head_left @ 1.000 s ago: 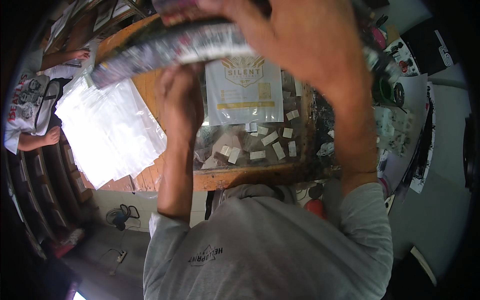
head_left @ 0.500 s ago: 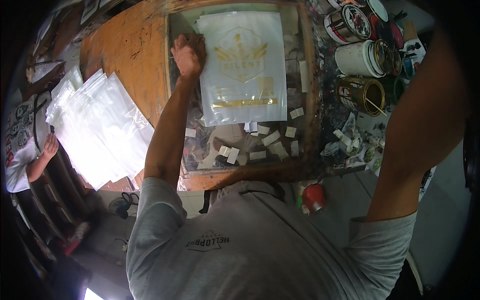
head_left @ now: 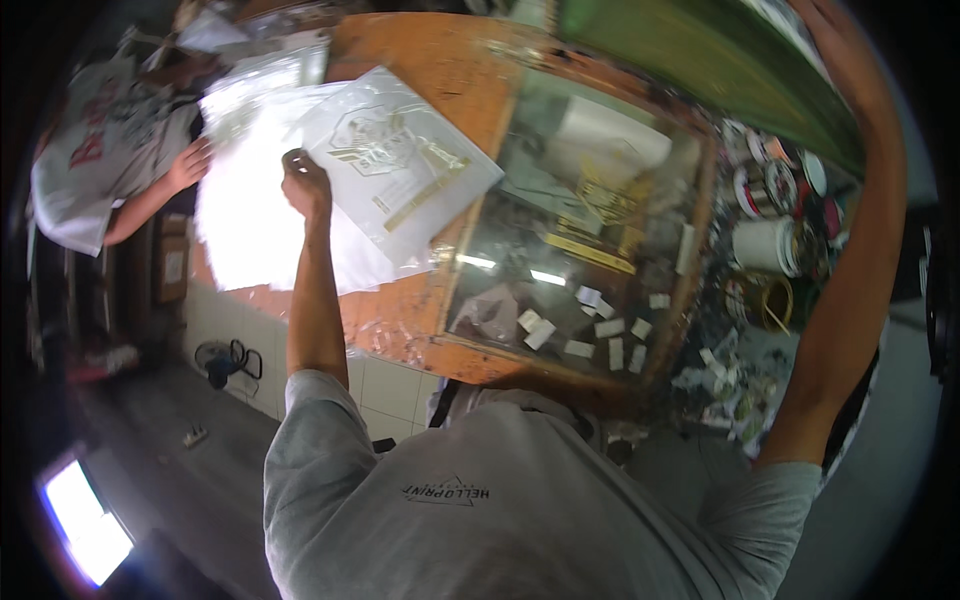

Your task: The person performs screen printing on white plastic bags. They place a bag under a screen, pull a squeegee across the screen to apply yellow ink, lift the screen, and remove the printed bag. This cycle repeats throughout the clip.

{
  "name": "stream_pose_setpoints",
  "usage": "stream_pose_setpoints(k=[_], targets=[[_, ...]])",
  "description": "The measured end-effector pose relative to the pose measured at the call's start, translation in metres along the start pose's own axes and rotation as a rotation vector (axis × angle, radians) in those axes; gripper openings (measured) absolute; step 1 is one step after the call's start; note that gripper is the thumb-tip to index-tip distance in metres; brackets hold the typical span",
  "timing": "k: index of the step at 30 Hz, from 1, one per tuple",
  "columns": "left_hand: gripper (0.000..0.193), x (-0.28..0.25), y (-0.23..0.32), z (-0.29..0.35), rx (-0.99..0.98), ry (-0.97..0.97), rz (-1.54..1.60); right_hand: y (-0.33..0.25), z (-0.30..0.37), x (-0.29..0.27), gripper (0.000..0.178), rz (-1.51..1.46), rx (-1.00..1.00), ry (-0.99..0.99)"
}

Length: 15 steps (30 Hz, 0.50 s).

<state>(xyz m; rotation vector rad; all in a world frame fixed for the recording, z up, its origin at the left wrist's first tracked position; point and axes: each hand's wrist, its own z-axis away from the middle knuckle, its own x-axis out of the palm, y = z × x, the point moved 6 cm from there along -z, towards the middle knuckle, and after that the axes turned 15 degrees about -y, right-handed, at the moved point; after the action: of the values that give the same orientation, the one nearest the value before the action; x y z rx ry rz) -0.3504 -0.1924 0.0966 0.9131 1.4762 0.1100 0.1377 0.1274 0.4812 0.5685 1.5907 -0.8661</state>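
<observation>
At the left, my left hand (head_left: 306, 185) has its fingers closed at the corner of a clear plastic bag (head_left: 400, 165) with a gold printed emblem. The bag lies slantwise over a stack of plastic bags (head_left: 245, 220), which glares white under the light. High at the right, my right hand (head_left: 835, 40) grips the edge of a tilted screen printing frame (head_left: 690, 70) with green mesh; the fingertips are partly cut off by the picture's edge. Below the frame is a glass panel (head_left: 510, 300) set into the wooden table, with a yellow pattern showing on it.
Small pale tape pieces (head_left: 578, 348) are scattered at the panel's near end. Paint cans (head_left: 765, 245) and crumpled scraps (head_left: 725, 385) stand along the right side. Another person's hand (head_left: 190, 163) is beside the bag stack. A small fan (head_left: 215, 362) stands on the floor.
The printed bag has gone from the glass panel to the stack at the left, with my left hand. The green screen frame and my right hand have come into view, and the view has turned left.
</observation>
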Motion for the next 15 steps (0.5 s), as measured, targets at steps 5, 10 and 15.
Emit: stream_pose_setpoints(k=[5, 10, 15], targets=[[0.052, -0.084, -0.035, 0.01, 0.15, 0.229, -0.349, 0.083, -0.021, 0.006, 0.072, -0.092, 0.065, 0.041], [0.062, 0.088, 0.027, 0.196, 0.356, -0.495, -0.477, 0.076, -0.018, 0.015, 0.067, -0.159, -0.04, 0.063], [0.062, 0.159, 0.171, 0.298, 0.622, -0.692, -0.315, -0.008, 0.021, 0.011, 0.058, -0.077, -0.17, 0.085]])
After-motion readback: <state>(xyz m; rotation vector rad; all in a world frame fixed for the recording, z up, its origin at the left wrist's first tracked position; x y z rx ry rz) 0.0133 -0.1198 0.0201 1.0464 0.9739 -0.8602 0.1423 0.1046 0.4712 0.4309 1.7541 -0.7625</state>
